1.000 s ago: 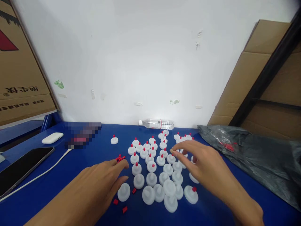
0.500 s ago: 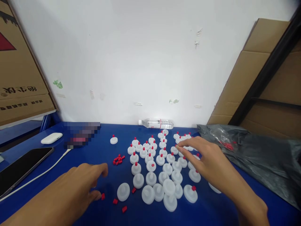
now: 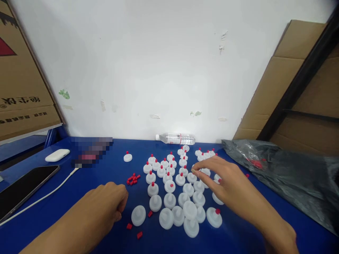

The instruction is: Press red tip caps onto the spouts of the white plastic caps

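My left hand [image 3: 107,206] is low over the table at left, fingers curled inward; whatever they may hold is hidden behind them. Just right of it lies a white disc-shaped lid [image 3: 138,215] with a stubby nozzle, near loose red caps [image 3: 129,226]. My right hand [image 3: 225,180] reaches in from the right. Its thumb and index finger pinch at the tip of a white nozzle lid [image 3: 191,178], covering the small red cap there. Several similar lids stand around it, many with red caps on; the front ones, such as a white lid [image 3: 166,218], have bare nozzles.
A small pile of red caps [image 3: 133,179] sits mid-left. A clear bottle [image 3: 174,138] lies along the wall. At left are a phone [image 3: 26,190], a white case [image 3: 57,155] and a cable [image 3: 45,198]. A dark plastic bag [image 3: 278,176] spreads along the right.
My left hand has moved right and curled its fingers; the red cap beside its thumb is now out of sight. My right hand has shifted left and slightly nearer, onto another lid's tip.
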A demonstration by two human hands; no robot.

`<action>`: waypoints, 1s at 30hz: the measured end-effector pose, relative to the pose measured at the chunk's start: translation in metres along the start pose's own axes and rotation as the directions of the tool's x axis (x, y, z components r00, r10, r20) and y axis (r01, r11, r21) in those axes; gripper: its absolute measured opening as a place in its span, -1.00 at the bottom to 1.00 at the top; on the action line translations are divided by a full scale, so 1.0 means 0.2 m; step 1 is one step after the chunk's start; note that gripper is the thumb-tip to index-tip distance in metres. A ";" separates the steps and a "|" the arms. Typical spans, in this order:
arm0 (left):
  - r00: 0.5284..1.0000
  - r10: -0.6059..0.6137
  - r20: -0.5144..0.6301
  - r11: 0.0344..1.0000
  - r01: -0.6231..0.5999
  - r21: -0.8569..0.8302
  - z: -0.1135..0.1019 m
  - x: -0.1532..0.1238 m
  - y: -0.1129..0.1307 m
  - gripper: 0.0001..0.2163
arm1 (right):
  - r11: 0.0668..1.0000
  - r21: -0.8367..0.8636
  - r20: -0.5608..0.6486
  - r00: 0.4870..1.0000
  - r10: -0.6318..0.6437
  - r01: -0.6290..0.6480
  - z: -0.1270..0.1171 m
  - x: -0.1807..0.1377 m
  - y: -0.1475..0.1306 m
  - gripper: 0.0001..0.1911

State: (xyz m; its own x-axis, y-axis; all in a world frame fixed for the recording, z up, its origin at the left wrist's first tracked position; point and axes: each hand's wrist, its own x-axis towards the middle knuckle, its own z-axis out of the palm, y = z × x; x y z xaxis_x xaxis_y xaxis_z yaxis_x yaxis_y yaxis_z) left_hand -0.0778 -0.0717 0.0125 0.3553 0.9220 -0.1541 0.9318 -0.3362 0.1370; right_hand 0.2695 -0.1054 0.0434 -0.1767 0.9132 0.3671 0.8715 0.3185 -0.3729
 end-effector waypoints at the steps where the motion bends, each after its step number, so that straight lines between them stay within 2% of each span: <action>1: 1.000 -0.006 0.014 1.000 0.005 0.020 -0.02 0.00 0.01 -0.78 | 1.000 -0.004 0.009 1.000 0.011 -0.011 0.00 0.00 0.00 -0.74; 9: 0.999 -0.033 0.023 0.996 0.031 0.085 -0.08 0.00 0.08 -0.76 | 0.994 -0.035 0.137 0.985 0.105 -0.102 -0.08 -0.12 0.05 -0.73; 11: 0.999 -0.038 0.027 0.995 0.035 0.088 -0.09 0.01 0.09 -0.76 | 0.984 -0.065 0.212 0.961 0.178 -0.168 -0.08 -0.17 0.07 -0.77; 15: 1.000 -0.019 0.021 0.995 0.017 0.096 -0.13 0.01 0.09 -0.75 | 0.955 -0.117 0.313 0.902 0.296 -0.273 -0.06 -0.24 0.09 -0.65; 20: 0.994 0.074 -0.078 0.994 -0.067 0.088 -0.13 0.00 0.09 -0.77 | 0.975 -0.082 0.270 0.938 0.219 -0.204 -0.03 -0.24 0.08 -0.75; 26: 0.991 0.104 -0.086 0.992 -0.097 0.079 -0.10 0.03 0.01 -0.74 | 0.995 -0.094 0.143 0.988 0.054 -0.041 -0.02 -0.22 0.07 -0.74; 28: 0.981 0.149 -0.122 0.988 -0.144 0.051 -0.09 0.03 -0.03 -0.73 | 0.996 -0.094 0.144 0.990 0.013 0.000 -0.03 -0.21 0.06 -0.72; 30: 0.962 0.172 -0.211 0.984 -0.177 -0.002 -0.08 0.02 -0.06 -0.76 | 0.996 -0.087 0.164 0.986 -0.016 0.031 -0.04 -0.20 0.06 -0.72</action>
State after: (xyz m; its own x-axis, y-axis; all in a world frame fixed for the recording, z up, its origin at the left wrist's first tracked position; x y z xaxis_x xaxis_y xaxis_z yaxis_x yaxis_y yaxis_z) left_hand -0.0895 -0.0600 0.0265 0.4868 0.8697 0.0820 0.8540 -0.4935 0.1645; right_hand 0.2905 -0.1409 0.0306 -0.2633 0.9373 0.2284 0.9021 0.3231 -0.2859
